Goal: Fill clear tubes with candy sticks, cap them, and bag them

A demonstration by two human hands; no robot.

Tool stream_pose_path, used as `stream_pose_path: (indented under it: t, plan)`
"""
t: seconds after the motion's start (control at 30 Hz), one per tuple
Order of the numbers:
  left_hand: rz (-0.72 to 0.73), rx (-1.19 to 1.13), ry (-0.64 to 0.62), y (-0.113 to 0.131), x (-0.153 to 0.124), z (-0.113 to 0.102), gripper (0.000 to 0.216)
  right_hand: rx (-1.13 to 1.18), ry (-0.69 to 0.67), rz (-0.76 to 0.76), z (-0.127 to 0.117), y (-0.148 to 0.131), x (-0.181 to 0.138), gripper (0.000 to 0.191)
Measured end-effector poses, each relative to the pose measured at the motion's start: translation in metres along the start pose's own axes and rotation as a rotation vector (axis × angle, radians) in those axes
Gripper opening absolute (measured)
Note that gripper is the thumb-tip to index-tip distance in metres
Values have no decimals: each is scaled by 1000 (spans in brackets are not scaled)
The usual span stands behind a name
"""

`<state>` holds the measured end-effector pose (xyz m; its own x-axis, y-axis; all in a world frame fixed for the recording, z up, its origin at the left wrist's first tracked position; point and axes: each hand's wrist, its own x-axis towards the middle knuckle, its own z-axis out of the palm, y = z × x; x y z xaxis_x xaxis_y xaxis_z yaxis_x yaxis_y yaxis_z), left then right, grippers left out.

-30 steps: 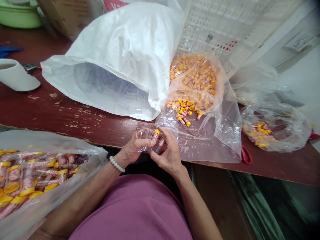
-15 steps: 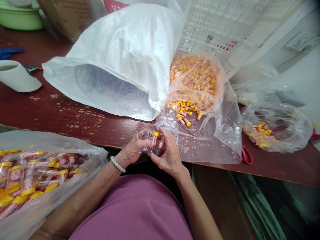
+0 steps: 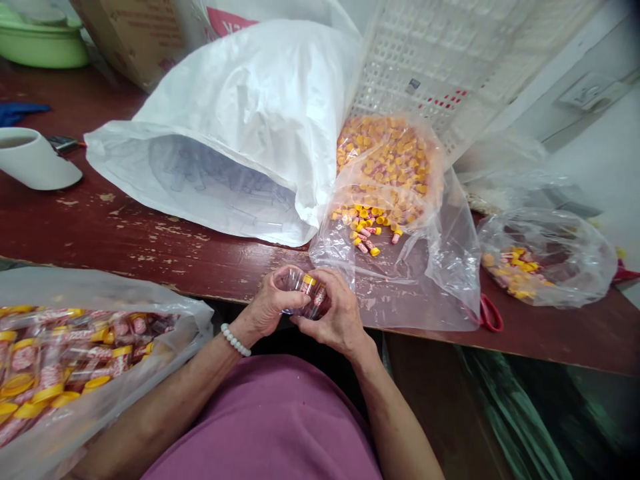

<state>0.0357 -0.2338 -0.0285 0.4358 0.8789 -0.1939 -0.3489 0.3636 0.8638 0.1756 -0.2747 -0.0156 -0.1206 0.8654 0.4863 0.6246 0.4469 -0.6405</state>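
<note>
- Worn red table (image 3: 215, 263) seen from the head: it bears a white sack (image 3: 260, 87) and a plastic bag (image 3: 415, 310) of yellow-capped vials (image 3: 385, 167).
- Left hand (image 3: 267, 303): fingers clamped on clear tubes (image 3: 293, 280) at the table's near edge.
- Right hand (image 3: 340, 310): fingers curled round the same tubes, two capped vials (image 3: 319, 295) showing between the hands.

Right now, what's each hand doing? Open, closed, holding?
Left hand: closed, holding clear tubes.
Right hand: curled around the other side of the same bunch, by the small yellow-capped vials.
</note>
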Motion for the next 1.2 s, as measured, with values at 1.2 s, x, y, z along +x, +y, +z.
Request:
stream_pose_path:
  t: [1.2]
  plan:
    - [-78, -253, -146, -4, 3, 6, 43, -81, -132, -115, 3, -7, 2, 103]
